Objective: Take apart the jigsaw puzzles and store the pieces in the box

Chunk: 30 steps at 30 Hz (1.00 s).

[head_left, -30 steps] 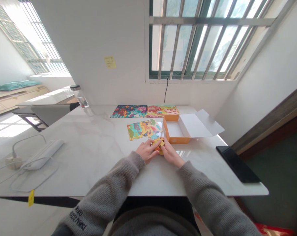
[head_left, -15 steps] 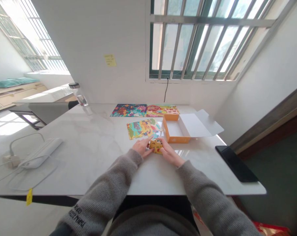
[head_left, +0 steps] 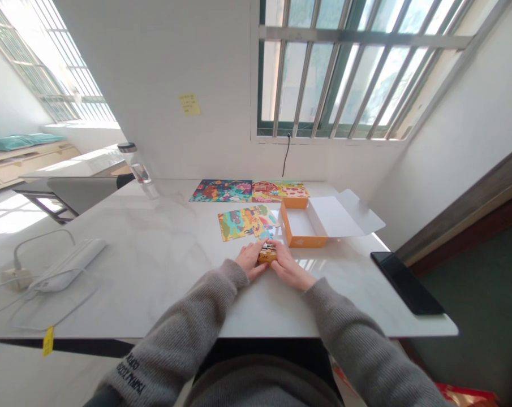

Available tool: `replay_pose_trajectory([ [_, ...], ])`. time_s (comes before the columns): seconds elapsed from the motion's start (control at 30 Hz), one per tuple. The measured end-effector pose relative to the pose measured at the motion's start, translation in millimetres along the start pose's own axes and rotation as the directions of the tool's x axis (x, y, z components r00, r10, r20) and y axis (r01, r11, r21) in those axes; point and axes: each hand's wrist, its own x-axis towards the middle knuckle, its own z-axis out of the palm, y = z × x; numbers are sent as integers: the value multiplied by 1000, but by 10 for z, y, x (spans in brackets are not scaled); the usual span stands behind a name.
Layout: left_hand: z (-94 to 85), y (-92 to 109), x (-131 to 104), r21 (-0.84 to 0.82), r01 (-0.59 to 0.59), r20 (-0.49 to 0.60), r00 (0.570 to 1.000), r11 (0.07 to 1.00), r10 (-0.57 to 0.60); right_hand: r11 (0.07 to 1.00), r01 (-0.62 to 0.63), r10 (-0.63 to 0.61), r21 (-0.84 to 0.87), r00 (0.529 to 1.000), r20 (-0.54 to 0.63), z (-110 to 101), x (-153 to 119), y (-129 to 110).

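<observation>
Between my two hands is a small stack of puzzle pieces (head_left: pixel 267 254), yellow on the near face, with piece edges showing on top. My left hand (head_left: pixel 251 260) grips its left side, and my right hand (head_left: pixel 287 264) grips its right side. Just beyond lies a partly joined puzzle (head_left: pixel 239 223) in yellow and light blue. An open orange box (head_left: pixel 307 241) with a white inside and its white lid folded out stands to the right of it. Behind are a dark blue picture puzzle (head_left: pixel 222 190) and a red and green farm picture (head_left: pixel 276 190), side by side.
A clear bottle (head_left: pixel 139 168) stands at the back left. On the left lie a white power strip (head_left: pixel 71 265) and its cables. A black tablet-like object (head_left: pixel 406 282) rests near the right edge of the white table (head_left: pixel 154 271).
The stack has tilted up, so its top edges show and less of its yellow face is visible. Both hands have closed in around its sides.
</observation>
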Motion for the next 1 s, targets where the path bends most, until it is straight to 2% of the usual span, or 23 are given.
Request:
replay_pose_trajectory([
  [0.1,-25,-78,5,-51,-5,-34,999,999,3,999,15,-16,31,1000,26,5,-3,-55],
  [0.17,-98,-189,-3,-53,12,-77,997,999,-16,998,10,-8,60,1000,-22,16,9,-70],
  [0.27,-276,-404,-44,-39,117,-161,979,992,-121,1000,6,-6,-5,993,-116,54,46,-22],
  [0.33,-390,-518,-84,-41,194,-189,962,980,-199,996,35,-46,-81,989,-138,85,79,36],
  [0.4,-461,-563,-117,-75,232,-173,955,970,-242,991,56,-77,-122,982,-170,110,127,82],
  [0.5,-479,-500,-123,-182,237,-85,963,954,-255,995,30,-55,-100,967,-250,132,237,104],
  [0.6,-451,-385,-87,-268,214,-22,973,939,-228,1000,-9,13,16,954,-301,156,376,81],
  [0.7,-440,-345,-51,-257,223,-1,973,940,-231,970,-44,124,237,934,-336,194,493,41],
  [0.77,-444,-373,-41,-246,239,8,969,939,-245,909,-78,232,411,911,-340,212,543,17],
  [0.87,-441,-458,-41,-296,269,26,962,917,-273,740,-101,386,665,873,-298,209,585,-3],
  [0.93,-420,-510,-41,-381,268,27,960,885,-279,632,-67,427,772,861,-275,205,602,-2],
  [1.0,-390,-541,-38,-475,251,26,962,843,-272,618,-42,401,785,876,-269,221,619,14],
])
